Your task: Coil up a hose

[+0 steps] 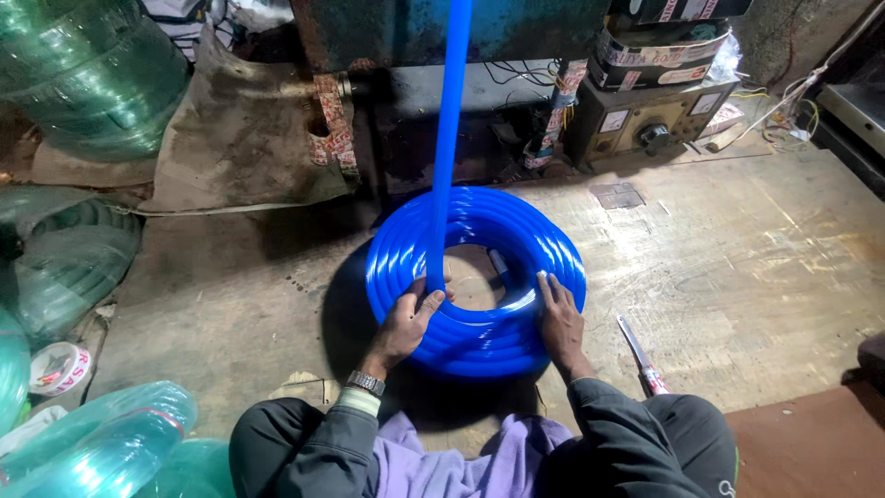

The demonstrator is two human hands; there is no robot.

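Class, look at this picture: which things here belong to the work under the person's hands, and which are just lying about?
In use:
blue hose coil
incoming blue hose
left hand, gripping the hose
right hand, flat on the coil

Lying about:
green hose coils
tape roll
cutter on the floor
control box

I cannot see where the blue hose (452, 111) goes; the top edge cuts it. The green coils (83, 65) are also cut at left.

Glossy blue hose coil (479, 277), flat on floor
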